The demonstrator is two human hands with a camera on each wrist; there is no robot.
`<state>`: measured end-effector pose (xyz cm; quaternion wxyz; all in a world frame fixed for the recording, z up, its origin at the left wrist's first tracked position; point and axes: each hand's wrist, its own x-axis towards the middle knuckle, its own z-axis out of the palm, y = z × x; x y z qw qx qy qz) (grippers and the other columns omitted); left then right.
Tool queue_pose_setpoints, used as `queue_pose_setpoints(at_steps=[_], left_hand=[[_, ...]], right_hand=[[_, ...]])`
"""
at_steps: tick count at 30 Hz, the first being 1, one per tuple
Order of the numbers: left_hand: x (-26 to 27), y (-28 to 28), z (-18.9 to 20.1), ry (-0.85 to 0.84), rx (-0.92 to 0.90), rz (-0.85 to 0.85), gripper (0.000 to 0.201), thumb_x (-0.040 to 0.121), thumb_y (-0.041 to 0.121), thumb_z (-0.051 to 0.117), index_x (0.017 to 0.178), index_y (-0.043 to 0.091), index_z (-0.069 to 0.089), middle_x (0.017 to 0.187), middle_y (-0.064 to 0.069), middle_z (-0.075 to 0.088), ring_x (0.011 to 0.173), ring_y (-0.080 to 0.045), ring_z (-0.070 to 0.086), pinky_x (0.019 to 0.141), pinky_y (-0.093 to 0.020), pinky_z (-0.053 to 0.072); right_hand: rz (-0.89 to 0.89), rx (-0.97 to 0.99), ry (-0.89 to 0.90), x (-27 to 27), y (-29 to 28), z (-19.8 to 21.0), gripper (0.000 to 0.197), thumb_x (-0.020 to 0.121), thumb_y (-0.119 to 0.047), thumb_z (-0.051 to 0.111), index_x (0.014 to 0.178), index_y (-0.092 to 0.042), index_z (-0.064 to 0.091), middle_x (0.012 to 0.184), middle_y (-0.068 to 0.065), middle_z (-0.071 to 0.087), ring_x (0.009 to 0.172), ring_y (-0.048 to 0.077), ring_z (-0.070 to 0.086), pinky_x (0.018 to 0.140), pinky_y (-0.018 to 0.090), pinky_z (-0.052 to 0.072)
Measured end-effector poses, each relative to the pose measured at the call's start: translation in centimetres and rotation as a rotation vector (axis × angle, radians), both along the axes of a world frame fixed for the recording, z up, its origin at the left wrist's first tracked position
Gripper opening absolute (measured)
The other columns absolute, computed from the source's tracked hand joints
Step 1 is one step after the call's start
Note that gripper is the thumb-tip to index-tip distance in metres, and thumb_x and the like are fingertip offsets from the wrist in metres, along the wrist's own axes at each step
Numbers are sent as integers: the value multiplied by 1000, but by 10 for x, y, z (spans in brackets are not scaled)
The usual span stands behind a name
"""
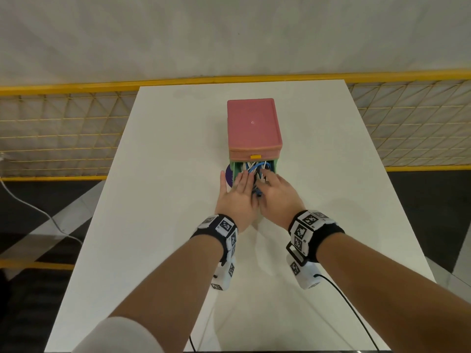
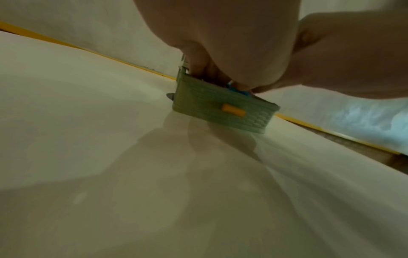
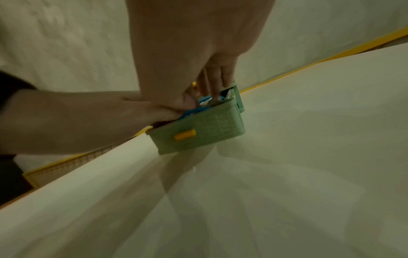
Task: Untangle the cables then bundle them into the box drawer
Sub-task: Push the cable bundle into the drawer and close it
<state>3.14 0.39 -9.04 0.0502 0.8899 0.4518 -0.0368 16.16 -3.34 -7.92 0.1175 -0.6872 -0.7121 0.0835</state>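
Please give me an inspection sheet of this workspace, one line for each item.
Surface: white table, bare around the box.
Job's things: box, pink top; green drawer pulled out, cables inside.
Clutter: purple object beside the drawer, partly hidden.
Grips: left hand and right hand flat on the cables, pressing.
Cables: white and blue, bundled in the drawer.
Surroundings: yellow mesh fence, white wall.

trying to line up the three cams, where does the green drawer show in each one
Head: green drawer at centre, pulled out beneath the pink box, mostly hidden by both hands.
Left wrist: green drawer upper centre, front face showing.
Right wrist: green drawer at centre, tilted.
Shared landmark: its yellow handle, in both wrist views.
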Motion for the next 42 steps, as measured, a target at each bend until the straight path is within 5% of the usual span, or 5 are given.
queue_pose_setpoints(at_steps=[5,18,22,36,42], left_hand=[[-14,0,-6,62,-11,-24,67,94,42,6,155,15,-3,163,1,-1,150,-25,-10,111,-55,-23],[-32,22,-1,-255,-103,-92,58,94,24,27,152,22,23,163,4,9,150,-18,-5,114,-52,-21],[-21,58,26,-659,48,7,53,86,-2,42,136,11,51,148,-8,40,140,-22,34,120,-50,17],[10,95,56,-435,-187,21,65,92,-10,37,152,14,25,161,-2,18,149,-15,11,119,-23,7],[10,92,56,-423,-206,20,65,92,-8,38,153,14,23,162,-1,15,149,-14,9,118,-21,6]], right_hand=[[141,-193,-100,-2,-5,-14,61,97,-14,35,150,-3,5,159,17,2,148,30,5,122,38,3],[173,-325,-204,-4,5,6,59,96,4,25,149,-2,-1,159,17,-1,148,32,2,120,36,2],[191,-370,-266,-5,9,11,59,95,5,22,148,1,-3,158,21,-3,147,35,3,120,40,8],[161,-268,-167,7,37,21,56,94,4,31,148,-3,17,157,16,18,145,31,20,117,36,20],[54,5,-64,2,26,0,23,70,3,71,92,-3,69,90,12,62,81,34,62,54,33,53]])
